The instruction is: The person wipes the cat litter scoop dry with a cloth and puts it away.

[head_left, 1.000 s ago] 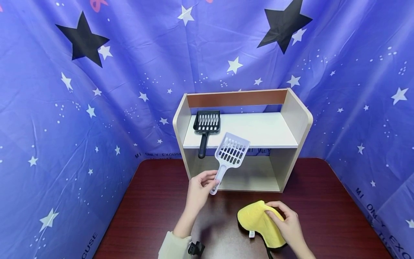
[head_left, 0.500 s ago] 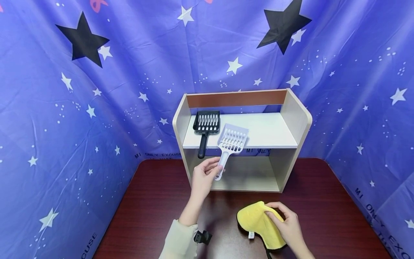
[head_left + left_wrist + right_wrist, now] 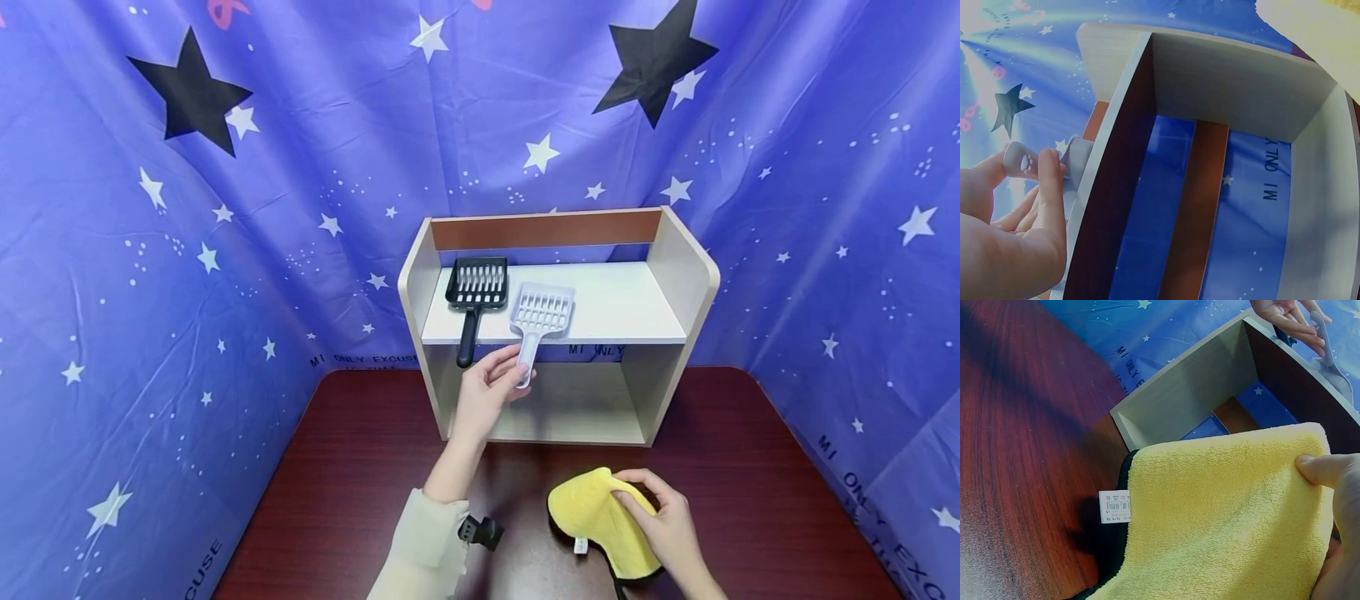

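Observation:
My left hand (image 3: 483,400) pinches the handle of a pale grey slotted litter scoop (image 3: 542,310) between thumb and fingers. The scoop's head is over the upper white shelf, its handle sticking out past the front edge; whether it touches the board I cannot tell. In the left wrist view the handle end (image 3: 1021,161) shows a paw mark. Left of it a black litter scoop (image 3: 477,283) lies on the same shelf, handle overhanging. My right hand (image 3: 667,525) pinches the edge of a yellow cloth (image 3: 603,517) with a dark border and white tag, low over the table.
A two-level wooden shelf unit (image 3: 686,333) stands at the back of the dark red table (image 3: 360,475). Its side panels rise above the upper board. A blue star-patterned curtain (image 3: 300,208) surrounds the table. A black strap device (image 3: 482,532) sits at my left wrist.
My left hand has moved forward and slightly right with the pale scoop, bringing its head over the upper shelf. The right hand and the yellow cloth have stayed nearly still.

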The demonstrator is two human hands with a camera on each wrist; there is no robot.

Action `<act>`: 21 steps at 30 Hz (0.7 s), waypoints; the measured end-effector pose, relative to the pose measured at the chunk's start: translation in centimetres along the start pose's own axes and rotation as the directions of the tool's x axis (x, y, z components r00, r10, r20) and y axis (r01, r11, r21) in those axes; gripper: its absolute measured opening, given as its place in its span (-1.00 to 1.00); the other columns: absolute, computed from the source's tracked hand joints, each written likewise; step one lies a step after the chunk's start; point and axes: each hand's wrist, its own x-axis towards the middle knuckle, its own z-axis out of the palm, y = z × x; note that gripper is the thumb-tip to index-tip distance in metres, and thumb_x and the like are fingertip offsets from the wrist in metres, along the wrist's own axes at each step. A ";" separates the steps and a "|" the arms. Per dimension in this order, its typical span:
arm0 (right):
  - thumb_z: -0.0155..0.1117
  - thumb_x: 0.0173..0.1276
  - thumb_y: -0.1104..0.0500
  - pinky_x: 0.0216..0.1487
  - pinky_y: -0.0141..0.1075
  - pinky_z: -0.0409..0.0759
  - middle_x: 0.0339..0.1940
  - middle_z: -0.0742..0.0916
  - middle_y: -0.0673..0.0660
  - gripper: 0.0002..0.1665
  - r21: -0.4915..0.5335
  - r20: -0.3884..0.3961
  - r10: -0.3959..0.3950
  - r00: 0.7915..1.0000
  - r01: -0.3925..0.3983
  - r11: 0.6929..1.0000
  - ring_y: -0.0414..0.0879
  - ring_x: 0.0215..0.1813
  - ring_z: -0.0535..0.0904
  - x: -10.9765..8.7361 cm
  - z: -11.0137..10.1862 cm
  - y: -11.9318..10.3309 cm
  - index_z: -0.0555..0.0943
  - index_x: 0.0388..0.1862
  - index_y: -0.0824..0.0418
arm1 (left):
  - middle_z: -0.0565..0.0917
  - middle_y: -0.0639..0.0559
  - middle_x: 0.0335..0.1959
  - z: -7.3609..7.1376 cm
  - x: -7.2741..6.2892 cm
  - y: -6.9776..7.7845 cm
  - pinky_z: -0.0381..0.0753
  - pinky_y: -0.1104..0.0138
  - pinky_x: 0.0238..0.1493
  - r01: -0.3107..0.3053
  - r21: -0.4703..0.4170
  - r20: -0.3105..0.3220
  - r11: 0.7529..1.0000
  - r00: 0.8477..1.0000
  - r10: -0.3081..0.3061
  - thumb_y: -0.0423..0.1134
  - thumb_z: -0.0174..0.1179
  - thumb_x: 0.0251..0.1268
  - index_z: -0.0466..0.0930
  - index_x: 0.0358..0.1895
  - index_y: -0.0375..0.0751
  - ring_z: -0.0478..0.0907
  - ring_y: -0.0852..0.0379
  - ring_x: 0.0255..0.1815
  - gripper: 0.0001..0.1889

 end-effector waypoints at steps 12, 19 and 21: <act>0.45 0.16 0.43 -0.15 -0.66 0.54 -0.24 0.78 -0.16 -0.71 -0.009 -0.004 0.002 1.000 -0.003 1.000 -0.52 -0.13 0.61 -0.1 0.0 -0.1 0.71 -0.18 0.13 | 0.57 -0.28 0.29 0.3 1.0 0.2 0.65 0.39 0.14 0.020 0.084 0.032 0.996 0.999 -0.022 -0.40 0.30 0.25 0.43 0.37 -0.30 0.64 0.12 0.14 -0.42; 0.44 0.14 0.45 -0.09 -0.69 0.49 -0.25 0.78 -0.16 -0.70 -0.011 -0.013 -0.005 1.000 0.005 1.000 -0.53 -0.11 0.61 -0.2 0.1 0.1 0.71 -0.19 0.15 | 0.60 -0.28 0.26 0.5 1.8 0.0 0.67 0.35 0.13 0.019 0.106 -0.006 0.994 1.000 -0.019 -0.39 0.34 0.22 0.45 0.35 -0.29 0.65 0.02 0.15 -0.41; 0.44 0.15 0.44 -0.09 -0.69 0.50 -0.25 0.78 -0.16 -0.71 -0.017 -0.009 0.002 1.000 -0.003 1.000 -0.53 -0.11 0.60 -0.2 0.1 0.1 0.71 -0.19 0.15 | 0.61 -0.29 0.25 0.5 2.0 -0.1 0.67 0.34 0.13 0.010 0.117 -0.018 0.993 1.000 -0.008 -0.38 0.34 0.22 0.47 0.34 -0.30 0.66 -0.01 0.15 -0.42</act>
